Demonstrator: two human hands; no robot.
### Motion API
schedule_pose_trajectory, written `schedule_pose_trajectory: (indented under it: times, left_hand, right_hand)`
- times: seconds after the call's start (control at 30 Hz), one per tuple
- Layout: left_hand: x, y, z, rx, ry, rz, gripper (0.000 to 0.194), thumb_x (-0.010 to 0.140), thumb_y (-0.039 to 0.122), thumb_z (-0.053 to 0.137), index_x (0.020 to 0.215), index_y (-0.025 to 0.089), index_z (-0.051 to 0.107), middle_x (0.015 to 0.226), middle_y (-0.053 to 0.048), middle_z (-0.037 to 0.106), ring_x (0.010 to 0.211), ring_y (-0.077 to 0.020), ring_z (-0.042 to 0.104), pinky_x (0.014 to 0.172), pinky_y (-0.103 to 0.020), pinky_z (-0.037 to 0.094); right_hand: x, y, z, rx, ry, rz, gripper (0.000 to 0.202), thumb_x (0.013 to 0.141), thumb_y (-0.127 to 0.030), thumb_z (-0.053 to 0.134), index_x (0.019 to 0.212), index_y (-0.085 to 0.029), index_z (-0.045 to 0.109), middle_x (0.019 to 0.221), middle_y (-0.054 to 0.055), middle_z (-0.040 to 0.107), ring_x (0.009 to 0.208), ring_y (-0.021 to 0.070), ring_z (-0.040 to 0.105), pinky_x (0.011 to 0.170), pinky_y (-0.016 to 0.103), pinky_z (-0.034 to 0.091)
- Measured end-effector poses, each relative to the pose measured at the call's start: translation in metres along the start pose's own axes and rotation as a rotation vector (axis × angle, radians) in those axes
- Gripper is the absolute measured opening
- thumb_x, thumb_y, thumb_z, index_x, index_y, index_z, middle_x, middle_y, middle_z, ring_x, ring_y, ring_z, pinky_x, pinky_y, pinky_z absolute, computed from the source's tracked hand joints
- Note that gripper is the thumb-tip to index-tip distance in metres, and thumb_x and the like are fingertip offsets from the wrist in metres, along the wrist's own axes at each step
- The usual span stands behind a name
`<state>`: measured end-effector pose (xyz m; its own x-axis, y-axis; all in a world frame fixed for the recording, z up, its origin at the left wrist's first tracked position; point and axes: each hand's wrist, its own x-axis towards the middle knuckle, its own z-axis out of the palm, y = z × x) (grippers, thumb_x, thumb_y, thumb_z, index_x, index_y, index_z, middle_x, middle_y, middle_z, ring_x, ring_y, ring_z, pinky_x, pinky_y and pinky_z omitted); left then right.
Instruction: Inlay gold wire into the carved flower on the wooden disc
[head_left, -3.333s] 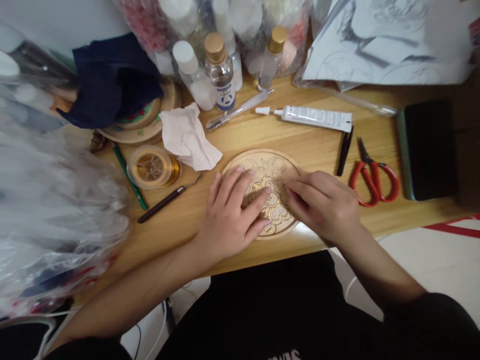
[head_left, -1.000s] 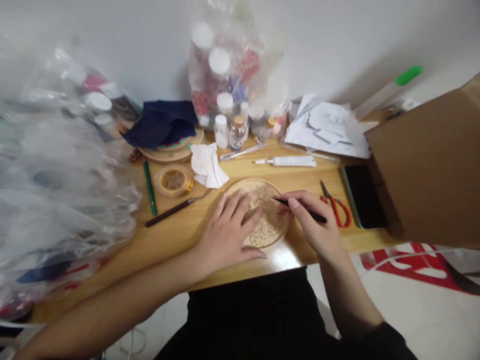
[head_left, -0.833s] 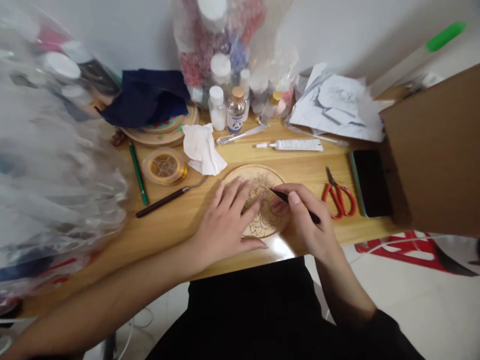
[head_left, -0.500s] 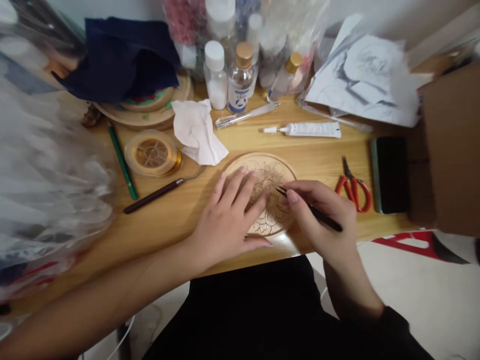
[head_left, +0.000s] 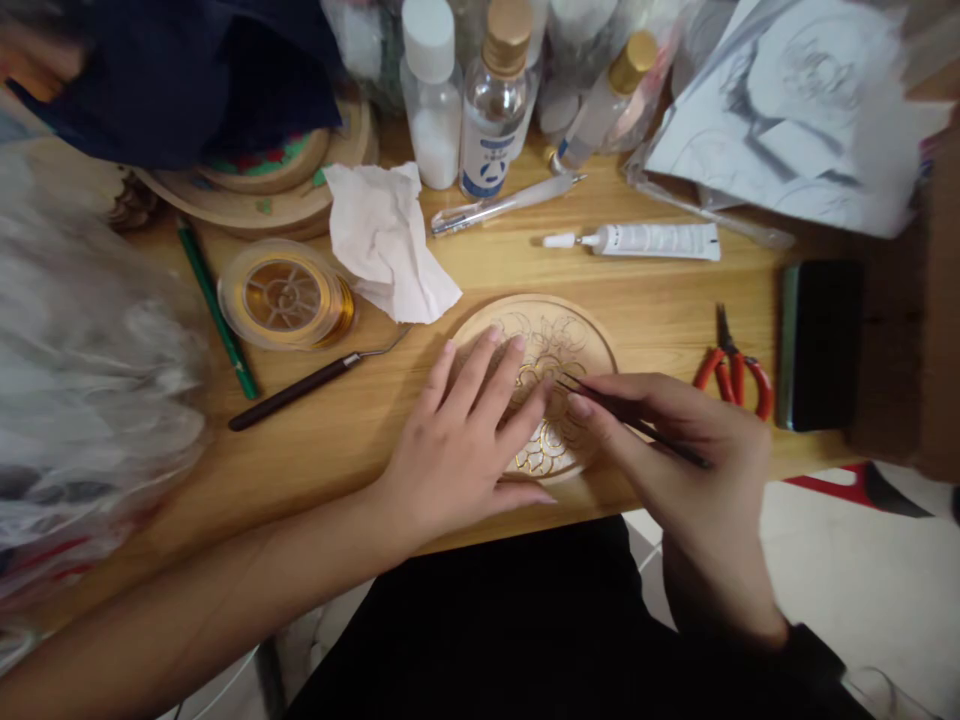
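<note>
So the round wooden board [head_left: 594, 350] lies flat on the tabletop [head_left: 360, 440], close to the front edge, with the left hand [head_left: 450, 450] over its 9 o'clock side. Gold outlining [head_left: 534, 463] shows around 6 o'clock and up into the middle of the flower pattern. Up at 12 to 1 o'clock it's mostly thin dark lines with no obvious gold, so I'd call it partway along, with the top bit left. Can't tell what's under the fingers, though.

The board's round, so no long axis to speak of, but the pattern seems to run roughly 12 to 6. The black tweezers [head_left: 679, 449] do have one: about 10 to 4, tips toward 10 o'clock, right by the middle of the pattern. Can't make out if they're pinching anything.

Grip-wise, the right hand [head_left: 705, 450] has the tweezers between thumb and fingers. The left is holding nothing visible, just spread flat, fingers toward 12 to 1.
</note>
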<state>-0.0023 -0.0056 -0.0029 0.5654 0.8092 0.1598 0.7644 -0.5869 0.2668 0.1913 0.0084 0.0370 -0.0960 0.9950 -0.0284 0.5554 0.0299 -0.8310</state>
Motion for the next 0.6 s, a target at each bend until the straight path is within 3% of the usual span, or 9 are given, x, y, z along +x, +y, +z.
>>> schedule_pose_trajectory:
  times: [0.3, 0.6]
  left_hand:
    - [0.0002, 0.0002, -0.0003, -0.025, 0.012, -0.007, 0.088, 0.069, 0.077, 0.070, 0.131, 0.015, 0.060, 0.150, -0.025, 0.048, 0.141, -0.0442, 0.042, 0.114, -0.060, 0.030]
    - [-0.0002, -0.0012, 0.0019, -0.020, 0.031, 0.007, 0.092, 0.071, 0.079, 0.066, 0.134, 0.012, 0.057, 0.150, -0.026, 0.046, 0.140, -0.0457, 0.042, 0.114, -0.061, 0.031]
  right_hand:
    - [0.0033, -0.0050, 0.0104, -0.140, 0.019, -0.060, 0.005, 0.086, -0.021, 0.072, 0.091, -0.020, 0.072, 0.083, 0.001, 0.075, 0.072, 0.0120, 0.067, 0.064, 0.025, 0.052]
    - [0.0044, 0.0016, 0.0086, -0.132, 0.019, -0.100, 0.009, 0.086, -0.020, 0.072, 0.093, -0.023, 0.072, 0.083, -0.001, 0.074, 0.074, 0.0134, 0.068, 0.063, 0.027, 0.053]
